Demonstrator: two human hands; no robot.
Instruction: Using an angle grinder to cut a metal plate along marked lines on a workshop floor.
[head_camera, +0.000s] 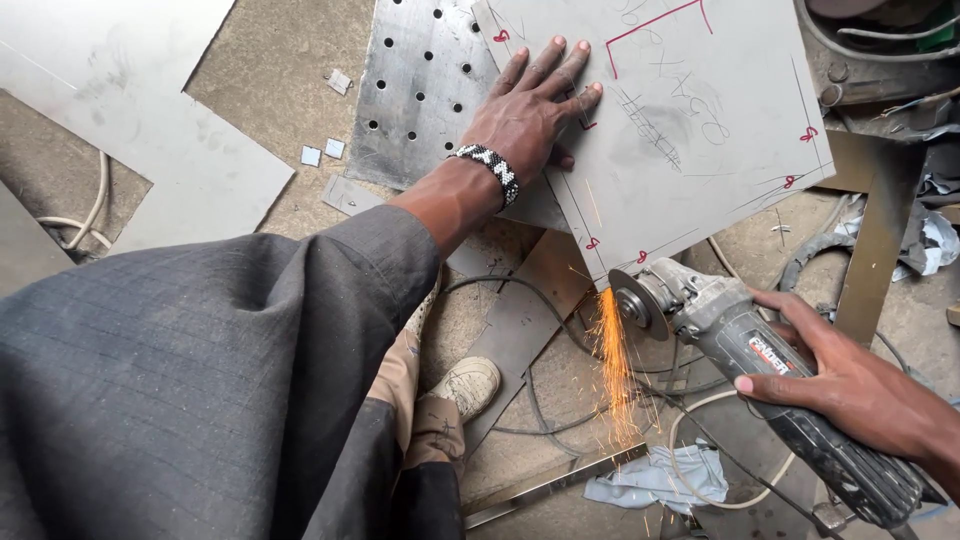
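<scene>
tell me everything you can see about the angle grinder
The angle grinder is a grey, dust-worn power tool with a dark ribbed handle and a round cutting disc at its front. The right hand grips its body. It lies low and tilted, disc at the near edge of the marked metal sheet, throwing orange sparks downward.

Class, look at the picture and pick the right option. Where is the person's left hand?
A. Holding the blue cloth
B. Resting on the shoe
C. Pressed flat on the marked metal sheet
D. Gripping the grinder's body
C: the left hand lies palm down, fingers spread, on the grey metal sheet, while the right hand holds the angle grinder throwing sparks at the sheet's edge.
</scene>
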